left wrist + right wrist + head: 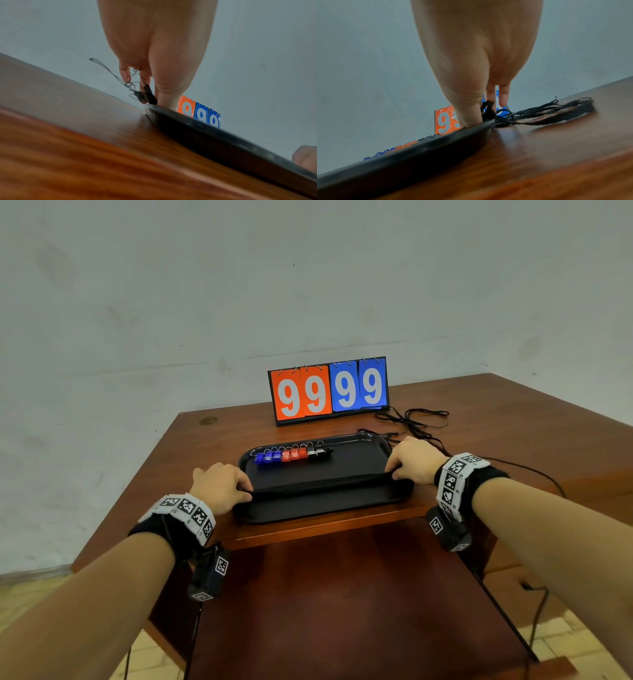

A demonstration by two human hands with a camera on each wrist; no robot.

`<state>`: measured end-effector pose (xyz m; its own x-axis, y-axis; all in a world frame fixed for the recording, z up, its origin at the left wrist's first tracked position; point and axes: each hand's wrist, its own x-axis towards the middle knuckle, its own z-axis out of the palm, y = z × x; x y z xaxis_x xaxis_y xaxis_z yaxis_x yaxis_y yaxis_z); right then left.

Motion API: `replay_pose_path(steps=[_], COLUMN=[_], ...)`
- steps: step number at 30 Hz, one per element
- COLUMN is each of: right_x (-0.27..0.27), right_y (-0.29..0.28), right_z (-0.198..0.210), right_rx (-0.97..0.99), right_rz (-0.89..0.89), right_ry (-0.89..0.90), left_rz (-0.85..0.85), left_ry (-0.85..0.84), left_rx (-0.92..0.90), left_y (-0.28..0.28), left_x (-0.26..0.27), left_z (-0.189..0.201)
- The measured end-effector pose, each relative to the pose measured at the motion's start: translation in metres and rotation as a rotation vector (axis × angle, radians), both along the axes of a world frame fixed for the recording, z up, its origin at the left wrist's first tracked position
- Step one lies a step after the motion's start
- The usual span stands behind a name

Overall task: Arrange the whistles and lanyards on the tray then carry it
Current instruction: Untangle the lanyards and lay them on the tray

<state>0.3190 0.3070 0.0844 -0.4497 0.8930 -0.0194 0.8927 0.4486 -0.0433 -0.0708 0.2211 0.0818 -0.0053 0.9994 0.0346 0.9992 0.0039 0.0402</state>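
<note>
A black tray (325,506) lies on the wooden table (513,440). Several whistles (293,455), blue, red and black, stand in a row along its far side. A bundle of black lanyards (322,482) stretches across the tray's near part between my two hands. My left hand (222,486) pinches the clip ends (147,94) at the tray's left rim (223,138). At the right rim (419,151), my right hand (412,460) grips the bundle, and its loops (556,112) trail onto the table.
A flip scoreboard (329,390) showing 99 in orange and 99 in blue stands behind the tray. The lanyard loops (414,421) lie on the table beside the scoreboard's right end. The table's near edge is just in front of the tray. Cables hang from both wrists.
</note>
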Motion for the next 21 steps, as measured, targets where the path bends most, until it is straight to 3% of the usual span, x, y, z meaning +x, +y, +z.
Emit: replay_pose_path(steps=[14, 21], right_x=[0.004, 0.015], right_y=[-0.011, -0.018], right_z=[0.003, 0.013], right_rx=[0.007, 0.000], right_rz=[0.001, -0.006], right_ry=[0.033, 0.327], left_rz=[0.003, -0.001], left_ry=[0.029, -0.040], left_rx=[-0.055, 0.020], left_y=[-0.007, -0.006], left_x=[0.005, 0.033], left_z=[0.010, 0.025])
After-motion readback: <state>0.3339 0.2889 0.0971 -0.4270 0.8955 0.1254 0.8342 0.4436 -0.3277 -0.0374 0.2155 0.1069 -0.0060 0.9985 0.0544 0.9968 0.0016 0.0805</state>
